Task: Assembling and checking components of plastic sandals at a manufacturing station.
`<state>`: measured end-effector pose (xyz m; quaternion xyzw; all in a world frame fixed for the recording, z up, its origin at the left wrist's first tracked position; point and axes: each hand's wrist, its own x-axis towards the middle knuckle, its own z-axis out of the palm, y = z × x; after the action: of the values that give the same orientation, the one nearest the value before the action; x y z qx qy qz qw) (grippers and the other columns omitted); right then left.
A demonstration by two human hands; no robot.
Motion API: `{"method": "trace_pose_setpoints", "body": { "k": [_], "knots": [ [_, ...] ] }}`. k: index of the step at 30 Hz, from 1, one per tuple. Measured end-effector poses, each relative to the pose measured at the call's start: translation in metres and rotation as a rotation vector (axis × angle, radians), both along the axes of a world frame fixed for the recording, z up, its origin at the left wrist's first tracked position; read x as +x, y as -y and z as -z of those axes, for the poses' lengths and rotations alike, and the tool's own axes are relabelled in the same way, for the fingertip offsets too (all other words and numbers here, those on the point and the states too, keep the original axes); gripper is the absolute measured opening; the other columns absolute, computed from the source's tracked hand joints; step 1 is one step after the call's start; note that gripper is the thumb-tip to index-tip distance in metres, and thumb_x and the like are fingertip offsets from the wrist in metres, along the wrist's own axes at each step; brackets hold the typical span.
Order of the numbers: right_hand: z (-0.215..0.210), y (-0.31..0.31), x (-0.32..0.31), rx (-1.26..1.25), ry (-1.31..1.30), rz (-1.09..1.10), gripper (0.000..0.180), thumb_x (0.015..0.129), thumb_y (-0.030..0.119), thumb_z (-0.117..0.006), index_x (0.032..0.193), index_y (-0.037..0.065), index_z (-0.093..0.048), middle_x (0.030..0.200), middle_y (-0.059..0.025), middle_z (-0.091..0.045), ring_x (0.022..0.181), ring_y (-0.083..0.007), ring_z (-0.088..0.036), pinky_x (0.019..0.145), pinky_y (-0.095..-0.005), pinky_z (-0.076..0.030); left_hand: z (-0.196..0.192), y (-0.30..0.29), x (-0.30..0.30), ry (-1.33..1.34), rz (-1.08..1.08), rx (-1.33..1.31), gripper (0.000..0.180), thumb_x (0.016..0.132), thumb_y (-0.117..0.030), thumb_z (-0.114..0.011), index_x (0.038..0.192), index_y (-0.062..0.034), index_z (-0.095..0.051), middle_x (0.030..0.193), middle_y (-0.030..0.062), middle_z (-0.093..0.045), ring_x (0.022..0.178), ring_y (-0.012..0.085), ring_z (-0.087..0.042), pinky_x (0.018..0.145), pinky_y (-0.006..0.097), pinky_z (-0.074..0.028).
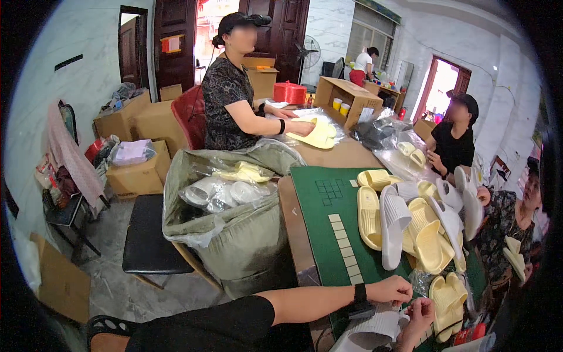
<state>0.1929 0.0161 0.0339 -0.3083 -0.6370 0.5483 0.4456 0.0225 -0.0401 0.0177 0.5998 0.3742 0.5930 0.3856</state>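
Note:
My left hand (392, 290), a black band on its wrist, is curled over a white ribbed slipper (375, 328) at the near edge of the green table mat (319, 211). From the bottom edge my right hand (419, 315) reaches in and pinches the same slipper's right side, fingertips almost touching the left hand. A pair of pale yellow slippers (448, 302) lies just right of my hands. Beyond them, a heap of yellow and white slippers (410, 226) covers the mat.
A row of cream tiles (346, 251) runs along the mat. A big grey-green sack of bagged slippers (234, 199) stands left of the table beside a black stool (146, 237). Three other people work with slippers around the table; cardboard boxes (138, 170) line the left wall.

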Motion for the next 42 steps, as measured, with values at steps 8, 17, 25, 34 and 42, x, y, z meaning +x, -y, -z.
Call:
{"method": "trace_pose_setpoints", "body": {
  "k": [8,17,25,34,42],
  "knots": [
    [-0.008,0.007,-0.003,-0.008,-0.024,0.037,0.005,0.089,0.002,-0.063,0.087,0.001,-0.059,0.076,-0.0030,-0.058,0.062,-0.0092,-0.054,0.054,-0.0236,-0.047,-0.005,0.005,-0.004,0.002,0.009,-0.075,0.015,0.092,-0.012,-0.062,0.086,0.0012,-0.063,0.069,0.0031,-0.063,0.059,0.0084,-0.058,0.056,0.025,-0.048],
    [-0.027,0.020,-0.009,-0.085,0.000,0.002,0.002,0.088,0.003,-0.064,0.088,0.002,-0.063,0.077,-0.0015,-0.061,0.065,-0.0098,-0.057,0.060,-0.0234,-0.047,-0.005,0.010,-0.011,-0.061,-0.018,-0.154,0.013,0.094,-0.012,-0.060,0.094,-0.0011,-0.067,0.074,0.0012,-0.063,0.067,0.0075,-0.056,0.062,0.024,-0.048],
    [-0.018,0.014,-0.003,-0.028,-0.011,-0.053,0.003,0.088,0.003,-0.066,0.088,0.001,-0.064,0.077,-0.0019,-0.063,0.065,-0.0091,-0.057,0.060,-0.0233,-0.047,-0.015,0.010,-0.007,-0.105,0.011,-0.211,0.013,0.093,-0.010,-0.063,0.096,0.0022,-0.067,0.076,0.0036,-0.065,0.069,0.0092,-0.059,0.064,0.025,-0.049],
    [-0.019,0.017,-0.002,0.008,0.045,-0.003,0.004,0.087,0.003,-0.067,0.089,0.000,-0.066,0.078,-0.0013,-0.063,0.067,-0.0080,-0.055,0.059,-0.0233,-0.046,-0.010,0.012,-0.006,-0.174,-0.041,-0.175,0.012,0.094,-0.009,-0.062,0.096,0.0014,-0.067,0.075,0.0018,-0.064,0.069,0.0084,-0.057,0.064,0.025,-0.047],
    [-0.018,0.017,-0.005,-0.033,0.013,0.008,0.006,0.089,0.006,-0.068,0.090,0.000,-0.067,0.078,-0.0005,-0.063,0.068,-0.0072,-0.055,0.058,-0.0228,-0.046,-0.010,0.010,-0.008,-0.104,-0.107,-0.143,0.012,0.094,-0.008,-0.061,0.096,0.0025,-0.066,0.078,0.0030,-0.065,0.069,0.0090,-0.060,0.065,0.026,-0.051]
  ]
}}
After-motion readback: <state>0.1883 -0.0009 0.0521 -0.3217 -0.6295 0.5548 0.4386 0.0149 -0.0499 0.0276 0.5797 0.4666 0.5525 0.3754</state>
